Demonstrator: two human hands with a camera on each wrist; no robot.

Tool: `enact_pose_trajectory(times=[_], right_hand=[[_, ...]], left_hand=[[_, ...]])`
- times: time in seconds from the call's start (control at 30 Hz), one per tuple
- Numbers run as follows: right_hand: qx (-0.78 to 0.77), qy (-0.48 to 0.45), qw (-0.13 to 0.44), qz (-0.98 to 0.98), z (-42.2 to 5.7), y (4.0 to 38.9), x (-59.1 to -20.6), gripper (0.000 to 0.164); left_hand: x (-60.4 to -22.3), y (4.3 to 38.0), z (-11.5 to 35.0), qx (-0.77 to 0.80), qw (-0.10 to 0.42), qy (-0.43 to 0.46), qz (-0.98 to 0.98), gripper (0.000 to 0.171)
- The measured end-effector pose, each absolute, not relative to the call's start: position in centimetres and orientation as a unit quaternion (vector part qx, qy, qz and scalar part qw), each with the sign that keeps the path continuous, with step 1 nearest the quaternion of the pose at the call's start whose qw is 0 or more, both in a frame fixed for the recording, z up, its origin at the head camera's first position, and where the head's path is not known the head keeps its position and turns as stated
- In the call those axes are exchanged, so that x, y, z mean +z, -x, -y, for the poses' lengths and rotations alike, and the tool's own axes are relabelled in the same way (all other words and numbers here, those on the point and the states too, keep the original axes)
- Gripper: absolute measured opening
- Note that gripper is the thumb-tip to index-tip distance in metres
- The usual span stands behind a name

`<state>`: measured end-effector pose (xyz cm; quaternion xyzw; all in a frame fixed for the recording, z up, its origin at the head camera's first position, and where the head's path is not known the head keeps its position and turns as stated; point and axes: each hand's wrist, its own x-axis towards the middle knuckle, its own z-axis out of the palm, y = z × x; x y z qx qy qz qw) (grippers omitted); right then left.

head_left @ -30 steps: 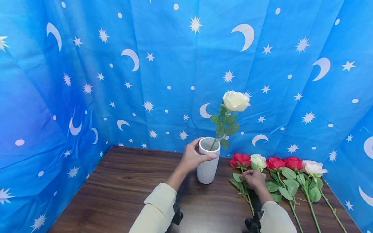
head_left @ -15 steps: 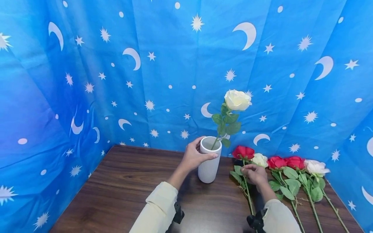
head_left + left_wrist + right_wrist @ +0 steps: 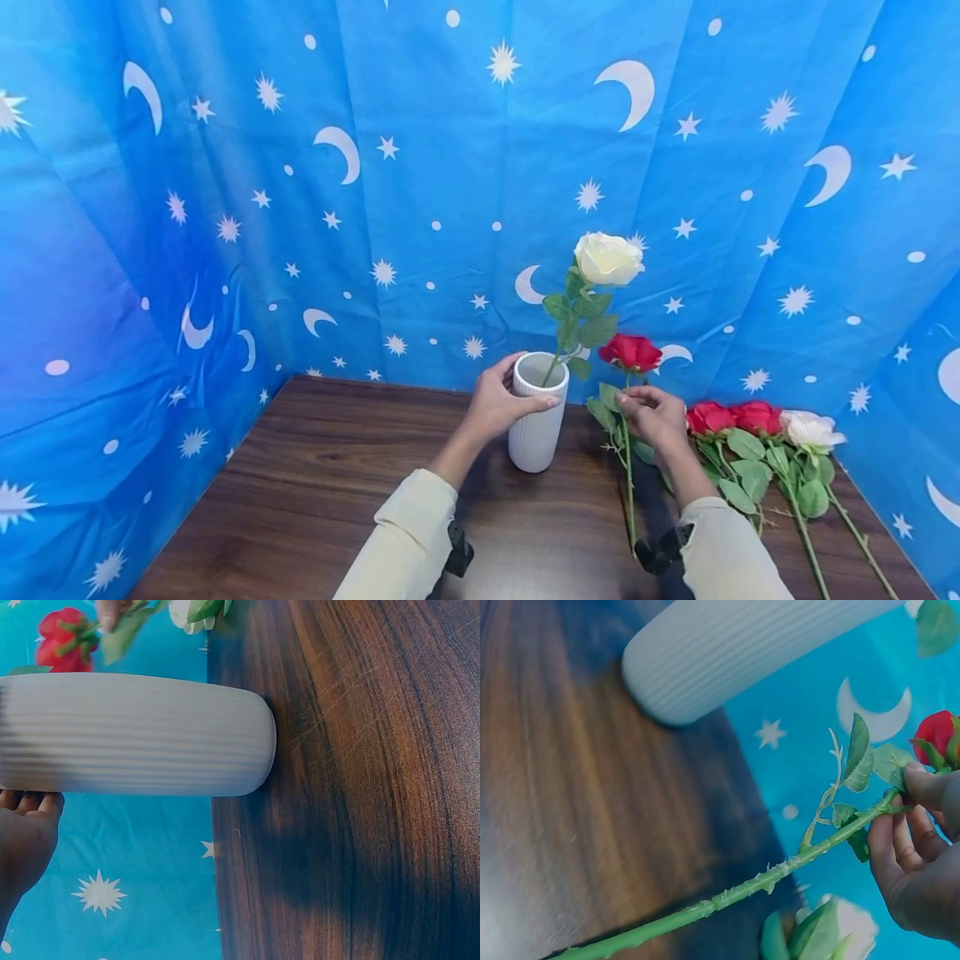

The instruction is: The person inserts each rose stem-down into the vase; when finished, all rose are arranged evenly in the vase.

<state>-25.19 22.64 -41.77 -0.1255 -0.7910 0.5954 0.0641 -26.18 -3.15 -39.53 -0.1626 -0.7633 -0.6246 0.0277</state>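
Note:
A white ribbed vase (image 3: pixel 536 429) stands upright on the table, with one white rose (image 3: pixel 607 260) leaning to the right in it. My left hand (image 3: pixel 504 403) holds the vase near its rim, thumb across the front. To the right of the vase, my right hand (image 3: pixel 657 419) pinches the stem of a red rose (image 3: pixel 631 353) just below its bloom. That rose is raised and nearly upright, and its thorny green stem (image 3: pixel 757 885) crosses the right wrist view. Behind the right hand a white rose (image 3: pixel 847 928) lies on the table, largely hidden in the head view.
Two red roses (image 3: pixel 756 417) and a pale pink-white rose (image 3: pixel 812 430) lie side by side at the right of the brown wooden table (image 3: pixel 330 475). A blue cloth (image 3: pixel 420 167) with moons and stars hangs behind the table's back edge.
My right hand has lifted the red rose off the table, its bloom moving up and its stem turning more upright. My left hand and the vase have stayed in place.

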Motion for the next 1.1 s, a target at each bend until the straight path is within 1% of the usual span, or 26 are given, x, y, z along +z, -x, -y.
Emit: enact_pose_trajectory(times=[0.1,0.17,0.23,0.33,0.43,0.5,0.77,1.1], right_hand=[[0.608,0.119,0.087,0.780,-22.4,25.2,-40.6,0.037],[0.618,0.115,0.105,0.771,-22.3,25.1,-39.8,0.034],[0.632,0.113,0.122,0.757,-22.3,24.9,-39.0,0.024],[0.654,0.110,0.151,0.733,-22.3,24.8,-37.9,0.002],[0.675,0.103,0.176,0.709,-22.3,24.8,-36.7,0.020],[0.685,0.096,0.189,0.697,-22.3,24.8,-35.9,0.024],[0.726,0.061,0.228,0.646,-21.9,24.6,-32.8,0.023],[0.750,0.026,0.270,0.603,-22.0,24.2,-30.0,0.022]], left_hand=[[-39.7,26.1,3.1,-0.626,0.030,0.164,0.761,0.078],[-39.6,26.1,3.1,-0.625,0.031,0.163,0.763,0.078],[-39.7,26.0,3.0,-0.624,0.029,0.160,0.764,0.078],[-39.7,25.9,3.0,-0.621,0.027,0.160,0.767,0.078],[-39.6,26.0,3.0,-0.621,0.030,0.165,0.765,0.077],[-39.6,26.0,3.0,-0.621,0.032,0.168,0.765,0.076],[-39.6,26.1,3.1,-0.622,0.031,0.163,0.766,0.078],[-39.7,26.1,3.1,-0.619,0.024,0.156,0.769,0.080]])
